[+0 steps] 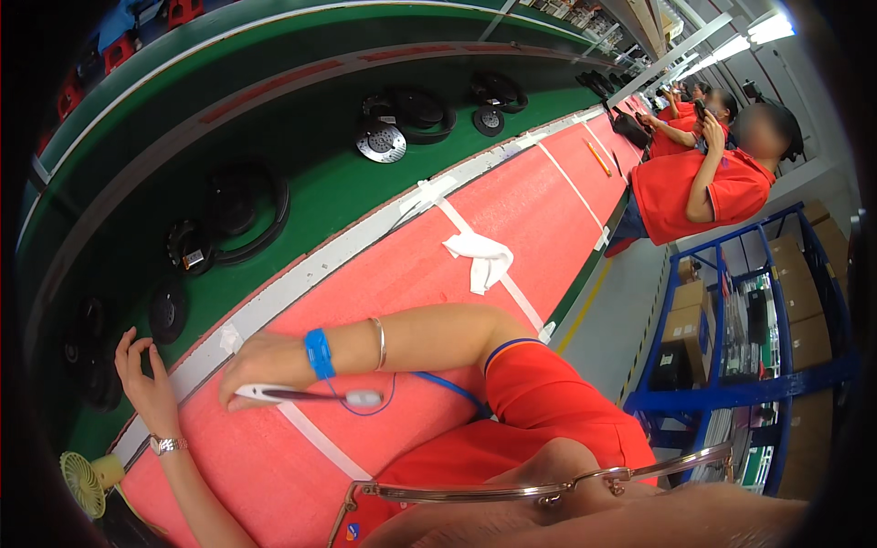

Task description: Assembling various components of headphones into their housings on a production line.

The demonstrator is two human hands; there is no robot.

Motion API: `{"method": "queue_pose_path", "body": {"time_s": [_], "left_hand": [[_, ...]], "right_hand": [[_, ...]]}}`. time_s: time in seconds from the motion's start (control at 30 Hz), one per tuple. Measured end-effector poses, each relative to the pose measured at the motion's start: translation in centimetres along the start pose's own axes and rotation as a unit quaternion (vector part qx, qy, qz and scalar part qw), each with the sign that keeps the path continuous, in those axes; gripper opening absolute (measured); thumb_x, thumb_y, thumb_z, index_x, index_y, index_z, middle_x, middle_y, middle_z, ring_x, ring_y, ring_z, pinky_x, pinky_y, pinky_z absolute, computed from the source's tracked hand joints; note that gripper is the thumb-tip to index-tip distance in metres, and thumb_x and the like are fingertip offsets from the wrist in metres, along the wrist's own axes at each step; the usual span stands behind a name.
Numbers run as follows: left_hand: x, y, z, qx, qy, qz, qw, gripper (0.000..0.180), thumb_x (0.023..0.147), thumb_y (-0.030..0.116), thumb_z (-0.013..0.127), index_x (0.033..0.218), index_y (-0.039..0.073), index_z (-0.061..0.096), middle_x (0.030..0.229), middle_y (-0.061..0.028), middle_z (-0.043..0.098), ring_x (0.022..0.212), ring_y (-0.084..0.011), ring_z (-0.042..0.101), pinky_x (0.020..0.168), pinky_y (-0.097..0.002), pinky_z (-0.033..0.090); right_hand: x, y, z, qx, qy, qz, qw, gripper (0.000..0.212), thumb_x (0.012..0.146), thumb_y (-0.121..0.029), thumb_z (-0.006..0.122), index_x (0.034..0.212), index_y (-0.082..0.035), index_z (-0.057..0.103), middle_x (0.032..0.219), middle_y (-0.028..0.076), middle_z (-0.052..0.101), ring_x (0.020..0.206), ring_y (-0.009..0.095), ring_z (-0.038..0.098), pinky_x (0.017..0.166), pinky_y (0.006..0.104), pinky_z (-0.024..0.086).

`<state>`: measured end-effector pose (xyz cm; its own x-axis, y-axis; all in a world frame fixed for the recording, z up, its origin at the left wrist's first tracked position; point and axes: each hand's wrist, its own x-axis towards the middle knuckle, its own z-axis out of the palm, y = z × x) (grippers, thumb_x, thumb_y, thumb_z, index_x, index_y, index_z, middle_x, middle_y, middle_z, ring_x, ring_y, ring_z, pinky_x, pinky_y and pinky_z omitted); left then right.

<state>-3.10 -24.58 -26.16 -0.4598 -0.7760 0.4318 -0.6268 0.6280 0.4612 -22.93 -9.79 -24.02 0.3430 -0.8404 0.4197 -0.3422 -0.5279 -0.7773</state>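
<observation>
My right hand [263,363], with a blue wrist strap [319,354] and a bangle above it, is closed on a slim tool with a white end, dark shaft and pale tip [364,399]; motion blurs it, so its kind is unclear. Over the belt's near edge reaches my left hand [146,384], its fingers apart and nothing seen in them. A round black ear cup [167,312] lies on the green belt [315,196] just beyond its fingertips. Farther along sit black headphones [265,247] with a white label on one cup.
More black headphones [420,114] rest along the belt. A white cloth [480,260] lies on the pink bench mat [393,265], with an orange stick [598,157] farther off. A small yellow fan [84,484] stands lower left. Co-workers in red [703,187] and blue shelving [731,393] are to the right.
</observation>
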Motion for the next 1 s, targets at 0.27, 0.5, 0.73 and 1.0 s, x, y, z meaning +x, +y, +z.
{"method": "queue_pose_path", "body": {"time_s": [0.27,0.5,0.73,1.0], "left_hand": [[0.1,0.0,0.0,0.008,-0.003,0.002,1.0,0.01,0.087,0.005,0.055,0.095,0.001,0.059,0.124,-0.0117,0.054,0.115,-0.0306,0.05,0.096,-0.0385,0.039],[0.0,-0.4,0.4,0.026,0.017,0.012,0.999,0.011,0.087,0.006,0.055,0.096,0.003,0.06,0.124,-0.0108,0.054,0.116,-0.0304,0.048,0.097,-0.0393,0.037],[0.0,-1.0,0.7,0.084,0.054,0.011,0.995,0.012,0.084,0.007,0.057,0.096,0.005,0.06,0.125,-0.0099,0.053,0.117,-0.0305,0.042,0.098,-0.041,0.035],[-0.1,-0.7,0.8,0.061,0.043,0.019,0.997,0.014,0.084,0.006,0.058,0.099,0.005,0.059,0.126,-0.0103,0.052,0.117,-0.0309,0.042,0.099,-0.0406,0.033]], "right_hand": [[0.2,-0.6,-0.5,-0.024,-0.049,0.015,0.998,0.018,0.09,-0.023,0.056,0.091,-0.008,0.064,0.088,0.009,0.066,0.083,0.027,0.063,0.068,0.039,0.05],[0.0,-0.2,-1.0,0.219,-0.073,0.15,0.961,0.026,0.091,-0.024,0.053,0.082,-0.005,0.067,0.08,0.008,0.064,0.07,0.024,0.061,0.064,0.0354,0.048],[-0.2,0.2,0.3,-0.037,-0.078,0.055,0.995,0.017,0.082,-0.023,0.061,0.079,-0.008,0.067,0.074,0.006,0.062,0.068,0.026,0.06,0.062,0.0379,0.047],[0.4,-0.8,-0.9,0.082,-0.051,0.168,0.981,0.034,0.079,-0.025,0.067,0.104,-0.003,0.058,0.074,0.009,0.064,0.07,0.025,0.063,0.065,0.0376,0.048]]}}
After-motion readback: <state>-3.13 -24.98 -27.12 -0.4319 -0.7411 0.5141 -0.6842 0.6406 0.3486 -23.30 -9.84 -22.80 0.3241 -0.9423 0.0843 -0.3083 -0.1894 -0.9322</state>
